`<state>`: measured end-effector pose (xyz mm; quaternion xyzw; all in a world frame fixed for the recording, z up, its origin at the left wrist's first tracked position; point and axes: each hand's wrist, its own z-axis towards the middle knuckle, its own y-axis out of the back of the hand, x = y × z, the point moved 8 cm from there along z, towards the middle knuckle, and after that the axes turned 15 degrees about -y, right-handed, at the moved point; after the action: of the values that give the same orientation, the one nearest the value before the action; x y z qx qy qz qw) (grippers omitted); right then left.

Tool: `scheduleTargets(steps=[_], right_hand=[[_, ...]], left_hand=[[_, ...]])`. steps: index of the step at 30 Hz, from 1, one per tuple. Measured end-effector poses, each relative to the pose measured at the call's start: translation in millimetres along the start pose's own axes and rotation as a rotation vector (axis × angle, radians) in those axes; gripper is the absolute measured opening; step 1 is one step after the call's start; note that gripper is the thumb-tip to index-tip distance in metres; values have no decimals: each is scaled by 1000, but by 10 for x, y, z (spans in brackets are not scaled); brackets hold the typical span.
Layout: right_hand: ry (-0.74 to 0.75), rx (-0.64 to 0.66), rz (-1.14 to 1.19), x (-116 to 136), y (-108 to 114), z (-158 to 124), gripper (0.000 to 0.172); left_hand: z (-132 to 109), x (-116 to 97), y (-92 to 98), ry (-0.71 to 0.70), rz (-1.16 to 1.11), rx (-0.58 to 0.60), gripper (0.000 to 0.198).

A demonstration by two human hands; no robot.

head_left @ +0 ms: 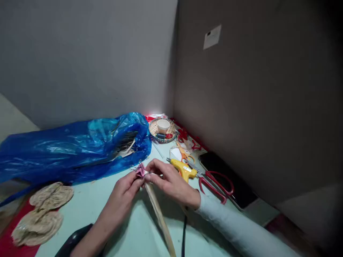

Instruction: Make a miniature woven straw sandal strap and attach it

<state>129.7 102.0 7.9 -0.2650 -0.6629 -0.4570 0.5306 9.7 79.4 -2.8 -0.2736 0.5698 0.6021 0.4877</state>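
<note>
Both hands meet over the pale green table (88, 210). My left hand (124, 194) pinches a small pink folded piece (140, 170) at its fingertips. My right hand (168, 182) has its fingers closed on the same pink piece and on the top of a long pale strip (159, 214), which runs down toward me. A yellow glue gun (184, 168) lies just behind my right hand, its black cord (184, 235) trailing toward the front edge.
A big blue plastic bag (69, 150) lies at the left. Woven tan pieces (43, 210) rest at front left. Red-handled scissors (214, 182), orange scissors (186, 154), a black phone (227, 178) and a woven tray (154, 130) with a white cup (163, 125) sit along the right wall.
</note>
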Motion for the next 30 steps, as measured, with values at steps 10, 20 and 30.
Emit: scheduleTargets(steps=[10,20,30], right_hand=[[-54,84,100,-68,-13,7,18],[-187,205,322,-123,-73,-7,25],[-36,-21,197,-59,-21,-92,21]], left_hand=[[-23,-25,78,-30,42,73,26],[-59,-102,49,-101,21,-72,21],[-131,-2,-18,-31,-236,-296,32]])
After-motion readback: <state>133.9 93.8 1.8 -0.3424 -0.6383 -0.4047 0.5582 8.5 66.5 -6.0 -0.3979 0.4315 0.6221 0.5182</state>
